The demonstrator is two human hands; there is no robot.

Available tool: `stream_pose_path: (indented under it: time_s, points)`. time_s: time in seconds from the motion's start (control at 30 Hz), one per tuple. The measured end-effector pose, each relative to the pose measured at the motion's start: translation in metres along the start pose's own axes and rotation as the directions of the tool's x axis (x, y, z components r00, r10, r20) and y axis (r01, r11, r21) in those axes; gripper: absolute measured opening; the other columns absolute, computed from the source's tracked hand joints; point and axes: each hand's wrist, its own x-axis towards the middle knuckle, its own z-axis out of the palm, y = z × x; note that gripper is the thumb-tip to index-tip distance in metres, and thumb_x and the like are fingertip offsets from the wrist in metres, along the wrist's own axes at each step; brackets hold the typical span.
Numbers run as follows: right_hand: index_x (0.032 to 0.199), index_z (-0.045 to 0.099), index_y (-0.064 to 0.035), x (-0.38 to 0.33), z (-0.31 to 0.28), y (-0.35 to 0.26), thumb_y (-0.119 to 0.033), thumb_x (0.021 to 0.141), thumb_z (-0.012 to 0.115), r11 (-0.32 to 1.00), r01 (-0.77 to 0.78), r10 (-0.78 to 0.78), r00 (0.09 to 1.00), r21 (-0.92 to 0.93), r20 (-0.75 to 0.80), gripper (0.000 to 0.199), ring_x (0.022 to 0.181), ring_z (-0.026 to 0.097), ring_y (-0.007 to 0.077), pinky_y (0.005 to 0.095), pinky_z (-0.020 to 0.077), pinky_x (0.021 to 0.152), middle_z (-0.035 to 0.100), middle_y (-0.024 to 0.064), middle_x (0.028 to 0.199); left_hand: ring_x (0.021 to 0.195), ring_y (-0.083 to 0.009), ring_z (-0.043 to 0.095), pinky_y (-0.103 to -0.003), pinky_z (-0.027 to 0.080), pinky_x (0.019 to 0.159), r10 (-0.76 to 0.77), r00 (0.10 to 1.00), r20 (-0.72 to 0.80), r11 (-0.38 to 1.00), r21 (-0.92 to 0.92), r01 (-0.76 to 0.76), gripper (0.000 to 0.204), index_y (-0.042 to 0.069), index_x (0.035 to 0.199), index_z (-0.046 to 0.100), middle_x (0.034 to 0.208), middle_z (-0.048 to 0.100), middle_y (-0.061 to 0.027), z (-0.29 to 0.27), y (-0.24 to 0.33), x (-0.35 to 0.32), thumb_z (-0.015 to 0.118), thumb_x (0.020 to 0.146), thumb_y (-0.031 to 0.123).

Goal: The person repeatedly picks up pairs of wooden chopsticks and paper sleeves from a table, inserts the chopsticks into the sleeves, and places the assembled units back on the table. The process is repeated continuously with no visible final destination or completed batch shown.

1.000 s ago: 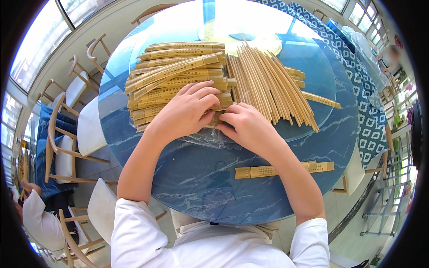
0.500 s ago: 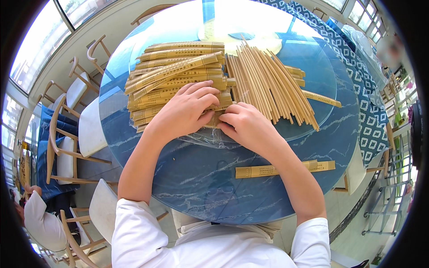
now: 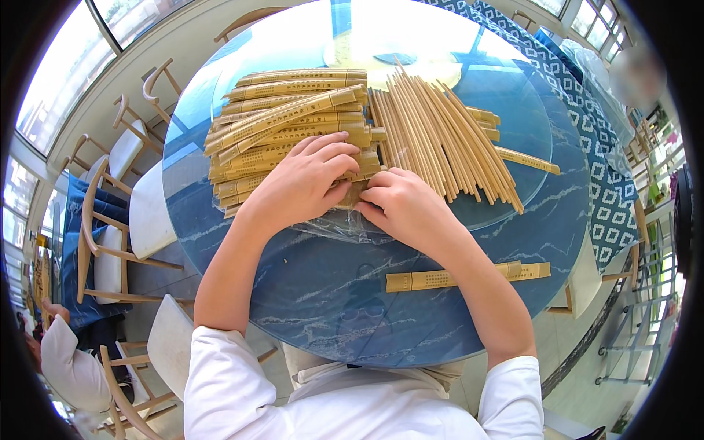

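Observation:
A heap of tan paper chopstick sleeves (image 3: 286, 136) with dark print lies on the round table, partly over clear plastic. My left hand (image 3: 312, 176) rests on the heap's near right part, its fingers curled over the sleeve ends and its thumb drawn in toward them. Close beside it, my right hand (image 3: 407, 202) has thumb and forefinger bent together at a sleeve end. Both hands' fingertips close on a tan paper sleeve (image 3: 354, 195), mostly covered by them. Bare wooden chopsticks (image 3: 447, 147) lie in a loose pile just beyond my right hand.
Under my right forearm, more sleeves (image 3: 422, 281) lie on the blue marbled tabletop (image 3: 315, 293). Clear plastic film (image 3: 352, 231) spreads below my hands. A few filled sleeves (image 3: 528, 160) stick out past the chopsticks. Wooden chairs (image 3: 110, 249) stand at left, with a person in white sleeves (image 3: 70, 359).
Hardly anything differs. Both hands stay at the same sleeve ends, with at most a slight shift of my right thumb and fingertips. The heaps have not moved.

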Motion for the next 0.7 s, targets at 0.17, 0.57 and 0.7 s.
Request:
stream_pose_path:
  time_s: [0.17,0.57,0.7]
  points:
    - [0.087,0.076,-0.0059,0.0,-0.001,0.001,-0.018,0.093,0.073,1.0,0.019,-0.018,1.0,-0.019,0.015,0.014,0.097,0.067,0.0269,0.0406,0.0537,0.091,0.07,0.0072,0.09,0.147,-0.0322,0.048,-0.047,0.038,0.122,-0.002,1.0,0.003,1.0,-0.004,0.002,0.021,0.008,0.114,0.067,0.141,0.064,-0.0099,0.0,0.0,0.0,0.072,0.095,0.015]
    - [0.092,0.074,-0.0078,-0.005,0.002,0.007,-0.013,0.092,0.071,0.999,0.052,-0.052,0.999,0.003,0.009,0.006,0.101,0.067,0.0271,0.0415,0.0524,0.093,0.07,0.0068,0.099,0.154,-0.0385,0.037,-0.054,0.027,0.127,-0.029,0.999,0.013,0.998,-0.055,0.03,0.032,0.006,0.107,0.063,0.147,0.057,-0.0144,-0.001,0.028,-0.001,0.081,0.085,0.021]
    - [0.1,0.072,-0.0011,-0.004,0.0,0.009,-0.005,0.088,0.071,0.999,-0.011,0.008,0.997,0.049,0.074,0.012,0.103,0.067,0.0328,0.0435,0.053,0.097,0.071,0.0138,0.101,0.15,-0.0392,0.041,-0.054,0.03,0.124,-0.099,0.992,-0.076,0.99,0.097,0.106,0.024,0.005,0.094,0.061,0.14,0.059,-0.0171,0.009,0.045,0.003,0.08,0.086,0.019]
